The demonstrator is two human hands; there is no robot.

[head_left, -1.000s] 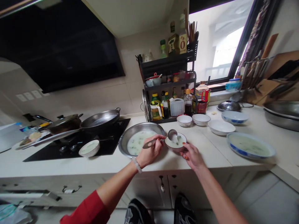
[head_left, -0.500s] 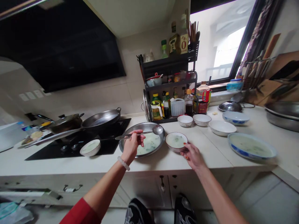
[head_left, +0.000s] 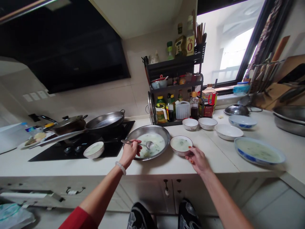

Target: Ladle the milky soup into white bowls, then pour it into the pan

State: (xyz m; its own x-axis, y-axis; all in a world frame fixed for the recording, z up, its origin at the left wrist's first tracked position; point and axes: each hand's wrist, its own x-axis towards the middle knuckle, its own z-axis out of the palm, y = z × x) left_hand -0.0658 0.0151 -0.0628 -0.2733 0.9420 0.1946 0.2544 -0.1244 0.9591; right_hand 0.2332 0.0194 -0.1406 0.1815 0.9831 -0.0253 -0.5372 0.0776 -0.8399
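Left hand point(head_left: 130, 152) fingers clamped on ladle point(head_left: 149, 145): keep level over steel basin point(head_left: 154, 128). Right hand point(head_left: 199, 161) pinching porcelain bowl point(head_left: 177, 152), four o'clock: steady.

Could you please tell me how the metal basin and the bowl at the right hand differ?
The metal basin is clearly wider than the white bowl. The basin is shiny metal; the bowl has a dark rim. The left hand holds a ladle over the basin, while the right hand touches the bowl's rim. Both hold pale liquid with green bits.
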